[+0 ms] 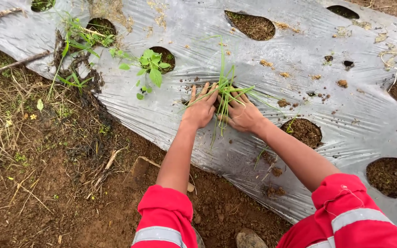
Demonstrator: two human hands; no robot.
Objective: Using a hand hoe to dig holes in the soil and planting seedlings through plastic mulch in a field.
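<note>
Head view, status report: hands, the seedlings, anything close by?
Left hand and right hand pressed flat around grass-like seedlings in a hole in the plastic mulch sheet. Leafy green plant in the neighbouring hole, apart.

Glossy silver plastic sheet (pixel 171 115), thin and wrinkled, flecked with dry crumbs of earth. Dark, crumbly, matt soil (pixel 394 177) in the round holes. Thin, smooth green seedlings (pixel 226 87), limp and grass-like, between bare left hand (pixel 201 109) and right hand (pixel 243 115). Soft matt leaves on the weed (pixel 151 66). Red cloth sleeves (pixel 166 216), woven and matt, with grey reflective bands. Rough reddish-brown ground (pixel 60 183), clumpy, littered with dry straw. Coarse, weathered wood on the sticks (pixel 17 64).
</note>
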